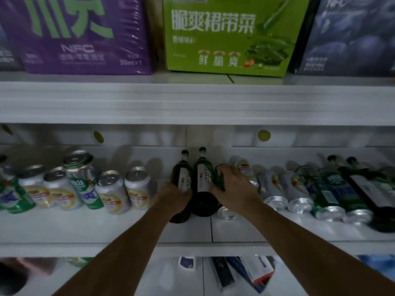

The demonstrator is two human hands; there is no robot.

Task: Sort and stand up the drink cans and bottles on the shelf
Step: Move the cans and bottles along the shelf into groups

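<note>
On the white middle shelf (128, 227) two dark green bottles stand side by side. My left hand (171, 197) grips the left bottle (181, 171) near its base. My right hand (233, 189) curls over a green can (219, 176) that sits just right of the second bottle (203, 169). To the left, several silver and green cans (111, 189) stand upright. To the right, silver cans (271, 186) and green bottles (333, 189) lie on their sides, bottoms toward me.
The shelf above (192, 101) overhangs close over the bottle tops and carries a purple box (85, 35), a green box (230, 35) and a dark blue box (350, 35). Below, a lower shelf holds slanted boxes (245, 272).
</note>
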